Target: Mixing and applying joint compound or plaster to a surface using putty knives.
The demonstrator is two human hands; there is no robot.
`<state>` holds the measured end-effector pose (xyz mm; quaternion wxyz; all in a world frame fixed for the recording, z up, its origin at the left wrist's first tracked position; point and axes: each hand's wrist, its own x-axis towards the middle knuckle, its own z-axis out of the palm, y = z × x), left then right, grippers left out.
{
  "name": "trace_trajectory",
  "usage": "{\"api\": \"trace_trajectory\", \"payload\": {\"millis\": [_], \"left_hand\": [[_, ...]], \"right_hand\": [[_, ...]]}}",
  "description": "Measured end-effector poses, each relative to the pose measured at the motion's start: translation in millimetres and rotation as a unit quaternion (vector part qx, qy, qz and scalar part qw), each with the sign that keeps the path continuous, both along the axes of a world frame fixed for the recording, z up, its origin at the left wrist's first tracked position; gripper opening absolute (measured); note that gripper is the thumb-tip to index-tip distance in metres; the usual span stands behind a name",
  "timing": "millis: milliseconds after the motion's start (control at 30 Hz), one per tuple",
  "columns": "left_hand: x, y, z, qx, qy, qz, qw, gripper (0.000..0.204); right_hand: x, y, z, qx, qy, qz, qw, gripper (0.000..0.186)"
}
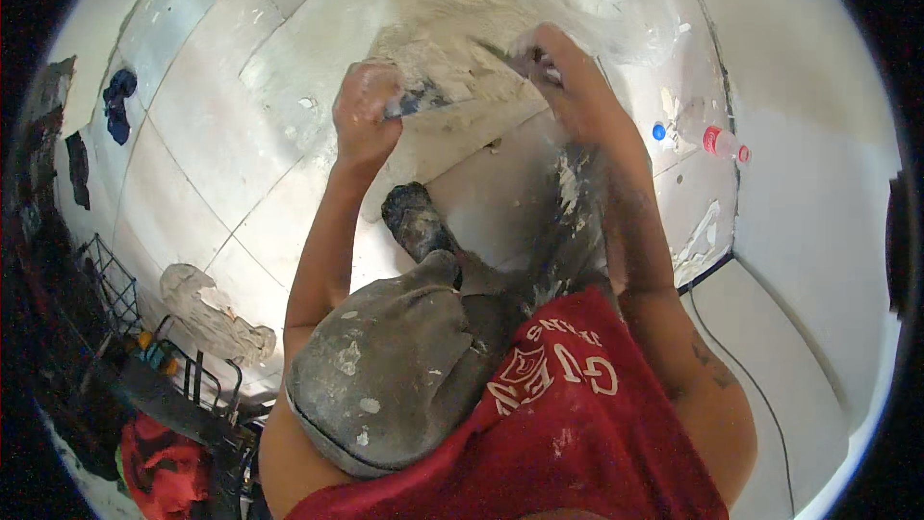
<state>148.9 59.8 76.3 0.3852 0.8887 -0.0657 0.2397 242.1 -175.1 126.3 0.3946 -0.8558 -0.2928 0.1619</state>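
The left hand (369,104) is curled into a fist around a dark blade (422,98); the right hand (555,60), fingers bent, grips a thin tool (499,54). Both tools are at the pale paste (457,65) on the floor (274,140). White lettering marks the red shirt (616,419); a red label wraps the bottle (729,144) near the floor's right edge.

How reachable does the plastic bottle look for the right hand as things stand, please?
Probably yes: the plastic bottle lies on the floor with only a small blue disc near the way. The right hand seems to grip a thin dark tool, though, so it may need freeing first.
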Motion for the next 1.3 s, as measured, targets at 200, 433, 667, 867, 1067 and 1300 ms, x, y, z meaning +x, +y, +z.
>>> {"api": "trace_trajectory", "payload": {"millis": [200, 433, 667, 867, 1067, 1300], "left_hand": [[-2.9, -7.5, 8.2, 0.036, -0.036, -0.057, 0.997, 0.030], [-5.9, -22.6, -4.6, 0.008, -0.072, -0.082, 0.994, 0.028], [-36.7, 9.1, -5.9, -0.293, 0.044, 0.167, 0.940, 0.023], [-62.2, 43.4, -38.5, -0.570, 0.098, 0.277, 0.767, 0.016], [-70.6, 39.2, -38.0, -0.685, 0.130, 0.253, 0.671, 0.027], [-133.8, -2.2, -39.6, -0.683, 0.269, 0.283, 0.617, 0.039]], "right_hand": [[-41.1, 14.4, 12.9, -0.074, -0.072, 0.123, 0.987, 0.041], [-13.1, 25.8, -42.9, -0.122, -0.073, 0.145, 0.979, 0.048], [-19.9, 32.4, -57.7, -0.187, -0.201, 0.052, 0.960, 0.039], [-125.7, 30.7, -77.0, -0.205, -0.244, 0.144, 0.937, 0.016], [-153.6, 61.2, -95.8, -0.224, -0.143, 0.216, 0.940, 0.008], [-125.8, 88.2, -111.1, -0.201, -0.184, 0.057, 0.960, 0.012]]}}
